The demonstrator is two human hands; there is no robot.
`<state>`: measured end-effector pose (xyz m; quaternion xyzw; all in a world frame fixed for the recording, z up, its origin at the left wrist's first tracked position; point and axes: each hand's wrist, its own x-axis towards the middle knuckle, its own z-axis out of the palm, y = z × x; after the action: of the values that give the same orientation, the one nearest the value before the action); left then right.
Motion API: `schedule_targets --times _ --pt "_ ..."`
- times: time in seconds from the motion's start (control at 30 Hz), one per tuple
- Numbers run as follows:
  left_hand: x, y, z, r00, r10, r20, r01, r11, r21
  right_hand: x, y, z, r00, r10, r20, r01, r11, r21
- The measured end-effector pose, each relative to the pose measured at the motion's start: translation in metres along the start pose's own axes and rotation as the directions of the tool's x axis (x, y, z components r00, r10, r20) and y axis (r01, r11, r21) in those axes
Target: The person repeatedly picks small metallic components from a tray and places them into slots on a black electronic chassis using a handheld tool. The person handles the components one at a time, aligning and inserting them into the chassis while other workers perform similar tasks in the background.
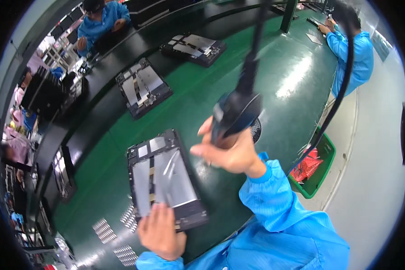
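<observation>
An opened tablet (177,180) with silver panels and a dark frame lies on the green work table before me. My left hand (159,231) rests on its near edge, with the fingers lying on the surface and slightly blurred. Beyond the tablet's right side, my right hand (234,155) is closed around a black corded tool (238,110). Its working end is hidden, so its exact kind cannot be told. A black cable (256,38) rises from the tool. Small silver parts in rows (129,219) lie beside the tablet's near left corner.
Two more opened tablets (144,87) (193,48) sit farther back. More silver parts (104,231) lie at the left. A green bin (326,164) with red material stands off the table's right edge. Co-workers in blue (353,58) (104,22) sit at far right and far left.
</observation>
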<state>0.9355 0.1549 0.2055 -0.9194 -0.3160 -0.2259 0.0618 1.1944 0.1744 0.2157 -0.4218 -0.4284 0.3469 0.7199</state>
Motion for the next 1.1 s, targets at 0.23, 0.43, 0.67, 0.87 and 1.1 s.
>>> schedule_targets --times 0.23,0.43,0.67,0.87,1.1 --pt "-0.005 -0.003 0.033 0.995 0.008 0.098 0.031 0.924 -0.382 0.034 -0.004 -0.035 0.960 -0.169 -0.224 0.132 0.976 -0.173" --pt "0.005 -0.007 0.070 0.949 -0.315 -0.022 0.228 0.733 -0.641 0.045 0.024 -0.029 0.962 -0.187 -0.199 0.127 0.952 -0.280" --pt "0.008 0.000 0.071 0.922 -0.386 -0.026 0.278 0.709 -0.649 -0.004 0.008 -0.039 0.966 -0.132 0.223 0.207 0.908 -0.363" --pt "0.013 0.018 0.067 0.907 -0.422 -0.002 0.324 0.699 -0.637 0.014 -0.031 -0.052 0.985 -0.124 -0.124 0.111 0.988 -0.106" --pt "0.031 0.010 0.066 0.965 -0.257 -0.045 0.186 0.800 -0.571 0.048 0.004 -0.055 0.987 -0.081 -0.139 0.074 0.996 -0.052"
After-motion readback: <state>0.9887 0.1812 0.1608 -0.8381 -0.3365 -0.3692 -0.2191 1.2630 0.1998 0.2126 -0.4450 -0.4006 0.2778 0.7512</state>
